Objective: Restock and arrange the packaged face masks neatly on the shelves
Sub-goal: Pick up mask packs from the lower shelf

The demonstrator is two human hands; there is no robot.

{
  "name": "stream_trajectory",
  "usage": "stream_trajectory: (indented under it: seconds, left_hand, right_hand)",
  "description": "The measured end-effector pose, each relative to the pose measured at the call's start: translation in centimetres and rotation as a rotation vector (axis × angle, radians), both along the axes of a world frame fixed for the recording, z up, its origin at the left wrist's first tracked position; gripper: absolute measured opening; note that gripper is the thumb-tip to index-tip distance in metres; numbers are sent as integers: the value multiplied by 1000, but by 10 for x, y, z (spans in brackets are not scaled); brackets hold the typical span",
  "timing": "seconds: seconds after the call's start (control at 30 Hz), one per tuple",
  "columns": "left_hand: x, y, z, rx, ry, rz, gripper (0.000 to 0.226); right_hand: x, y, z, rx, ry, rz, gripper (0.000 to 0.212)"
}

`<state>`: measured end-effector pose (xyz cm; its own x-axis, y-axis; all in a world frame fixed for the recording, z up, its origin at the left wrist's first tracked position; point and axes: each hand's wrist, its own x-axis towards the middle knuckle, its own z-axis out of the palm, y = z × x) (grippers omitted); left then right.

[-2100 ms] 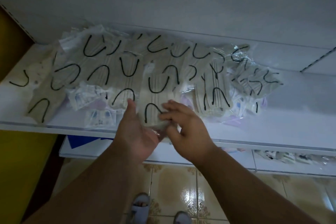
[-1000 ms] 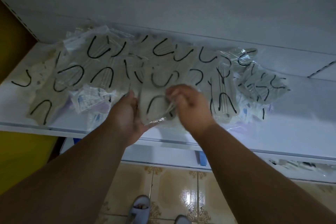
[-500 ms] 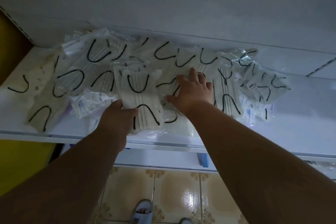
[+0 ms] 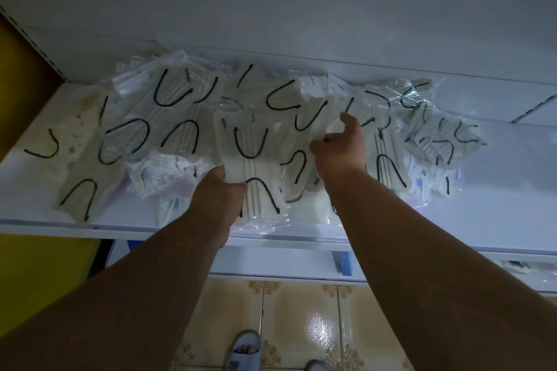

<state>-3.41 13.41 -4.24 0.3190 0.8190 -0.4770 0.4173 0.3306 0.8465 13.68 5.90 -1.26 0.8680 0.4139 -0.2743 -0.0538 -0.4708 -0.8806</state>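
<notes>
One mask pack point(image 4: 250, 166) is lying on the white shelf point(image 4: 482, 214), long axis running front to back. Left hand point(image 4: 218, 199) is gripping its near edge. Right hand point(image 4: 340, 149), fingers curled, is gripping a neighbouring pack point(image 4: 319, 129). A dozen-odd packs, overlapping; exact count unclear.

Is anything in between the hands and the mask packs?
No. The left hand already grips one mask pack by its near edge, and the right hand touches the packs beside it on the shelf.

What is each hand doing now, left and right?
Left hand: grips a mask pack at its near edge.
Right hand: pinches another mask pack, index finger extended.
</notes>
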Motion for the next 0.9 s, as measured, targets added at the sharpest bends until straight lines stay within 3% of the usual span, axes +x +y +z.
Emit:
stream_trajectory:
  seconds: [0.13,0.17,0.23,0.3,0.43,0.53,0.6,0.67,0.73,0.8,0.9]
  left_hand:
    - [-9,9,4,36,35,86,9]
    - [-12,10,7,4,21,100,10]
    - [-15,13,11,-132,-20,112,13]
    - [-13,10,19,-239,-153,110,16]
    - [-7,5,16,-318,-143,-1,24]
    - [-5,4,7,-108,-72,-67,6]
    - [-7,6,4,-62,-57,-48,5]
    - [-8,7,1,-81,-89,-28,8]
    - [-8,6,1,-93,-108,-23,11]
    - [-7,3,-1,-117,-124,-30,13]
    - [-6,-1,-1,-174,-137,-51,18]
  right_hand:
    - [19,-8,9,403,534,-236,21]
    - [21,-12,12,532,712,-272,14]
    - [14,-15,15,600,844,-237,16]
    - [-3,-9,14,434,714,-65,14]
    - [-33,2,5,-146,14,230,9]
    - [-28,-6,3,-269,-334,138,21]
    - [-17,-13,-2,-317,-516,20,30]
    - [-4,-18,-13,-499,-560,68,58]
    - [3,-21,-21,-652,-465,148,78]
    - [8,-23,-28,-638,-411,160,74]
    - [7,-26,-30,-532,-515,96,42]
